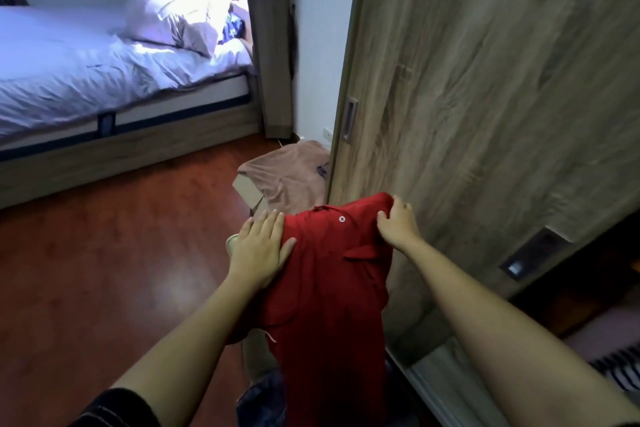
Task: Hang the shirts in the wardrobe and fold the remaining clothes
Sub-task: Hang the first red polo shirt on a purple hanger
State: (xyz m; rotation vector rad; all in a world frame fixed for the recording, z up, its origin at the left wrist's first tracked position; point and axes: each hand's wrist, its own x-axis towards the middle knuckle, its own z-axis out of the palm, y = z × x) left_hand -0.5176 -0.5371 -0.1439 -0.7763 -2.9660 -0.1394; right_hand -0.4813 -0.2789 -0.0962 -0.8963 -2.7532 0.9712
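Red polo shirt (325,281) hangs mid-air between both hands, front and low in view, collar and a white button at top, a small pocket flap on the chest. Fabric drapes down toward the bottom edge of the view, over what looks like denim (263,399) below. Left hand (261,246) lies flat and spread on the shirt's left shoulder, fingers wide, palm pressed on the cloth; something pale and rounded (231,242) peeks out just behind that hand, cannot tell what it is. Right hand (398,222) pinches the shirt's right shoulder, fingers curled narrow around the fabric edge. Dark sleeve (114,409) shows on the left arm at the bottom left corner.

Just past the shirt, a brownish-pink garment (287,173) is draped over a cardboard box (247,191) on the floor (104,253), touching the wardrobe door edge. Reddish wood floor, glossy. Wood-grain sliding wardrobe door (485,97) fills the right side, recessed handle (349,118) on its left edge; a second recessed handle (533,253) lower right. Dark wardrobe opening at the right edge, striped fabric (616,367) low inside.

Far left, bed (86,80) with pale sheets and a pillow (176,17) near its far right corner. Curtain (270,45) hangs beside the bed's far end.
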